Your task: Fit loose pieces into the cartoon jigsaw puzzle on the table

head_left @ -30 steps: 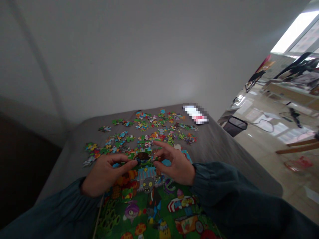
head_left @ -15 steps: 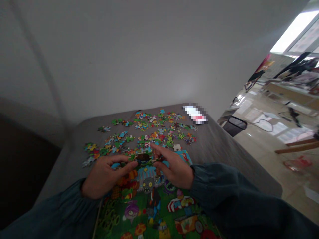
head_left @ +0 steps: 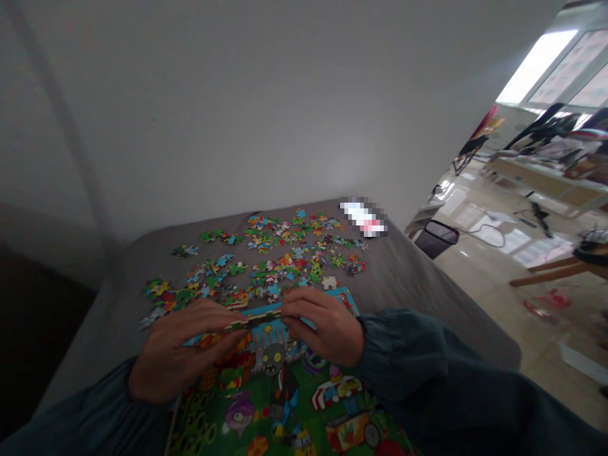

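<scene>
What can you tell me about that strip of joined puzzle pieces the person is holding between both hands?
The strip of joined pieces is thin, flat and looks like cardboard. It is seen nearly edge-on, roughly level, just above the colourful cartoon puzzle picture. The left hand pinches one end, the right hand the other.

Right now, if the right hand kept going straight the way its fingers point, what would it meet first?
The right hand points leftward toward the left hand, and both grip a joined strip of puzzle pieces. Going straight on, it would likely meet the left hand's fingertips first, though depth is hard to judge.
</scene>
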The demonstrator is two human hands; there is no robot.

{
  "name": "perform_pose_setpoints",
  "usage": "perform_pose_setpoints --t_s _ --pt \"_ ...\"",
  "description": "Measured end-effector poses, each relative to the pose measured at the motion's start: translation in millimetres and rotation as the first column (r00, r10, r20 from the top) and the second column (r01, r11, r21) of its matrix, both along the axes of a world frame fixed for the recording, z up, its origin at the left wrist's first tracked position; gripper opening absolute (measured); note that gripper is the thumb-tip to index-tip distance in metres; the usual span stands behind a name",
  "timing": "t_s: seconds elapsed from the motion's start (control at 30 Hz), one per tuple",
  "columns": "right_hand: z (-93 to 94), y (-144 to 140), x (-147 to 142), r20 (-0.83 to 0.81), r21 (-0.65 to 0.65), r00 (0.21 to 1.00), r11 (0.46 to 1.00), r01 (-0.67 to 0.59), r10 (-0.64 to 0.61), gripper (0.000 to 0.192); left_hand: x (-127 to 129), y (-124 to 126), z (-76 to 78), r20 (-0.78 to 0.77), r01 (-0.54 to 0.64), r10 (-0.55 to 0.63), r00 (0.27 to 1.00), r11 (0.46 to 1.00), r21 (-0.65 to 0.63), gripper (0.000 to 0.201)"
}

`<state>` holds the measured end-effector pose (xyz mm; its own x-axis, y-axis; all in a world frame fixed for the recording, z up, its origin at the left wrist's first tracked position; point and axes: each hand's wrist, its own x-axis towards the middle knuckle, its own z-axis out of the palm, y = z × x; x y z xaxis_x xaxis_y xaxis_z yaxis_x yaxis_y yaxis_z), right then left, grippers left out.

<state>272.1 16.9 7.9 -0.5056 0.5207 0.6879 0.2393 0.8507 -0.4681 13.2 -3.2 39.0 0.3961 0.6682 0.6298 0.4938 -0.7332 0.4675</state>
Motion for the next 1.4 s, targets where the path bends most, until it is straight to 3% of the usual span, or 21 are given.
perform_pose_setpoints --t_s 0.3,0.63,0.93,1.13,1.4 --pt "8.1 -3 0 -0.015 0.151 0.998 0.987 0.055 -0.053 0.050 -6 -5 0.8 -0.066 -0.030 0.025 0.997 0.997 -0.073 0.016" --pt "8.4 -4 0 -0.002 0.216 0.998 0.975 0.054 -0.055 0.047 -8 -4 -6.9 -0.041 -0.007 0.003 0.999 0.993 -0.114 0.014" --pt "7.8 -1 -2 -0.012 0.201 0.998 0.978 0.057 -0.056 0.042 -8 -8 -10.1 0.002 -0.127 0.129 0.992 0.975 -0.183 0.016" --pt "6.2 -1 -1 0.028 0.186 0.999 0.982 0.034 -0.040 0.042 -9 -2 -7.7 -0.032 -0.070 0.066 0.997 0.989 -0.128 0.014" --pt "7.7 -1 -1 0.013 0.190 0.997 0.979 0.070 -0.074 0.041 -2 -6 -2.8 -0.057 -0.170 0.161 0.985 0.961 -0.219 0.037"
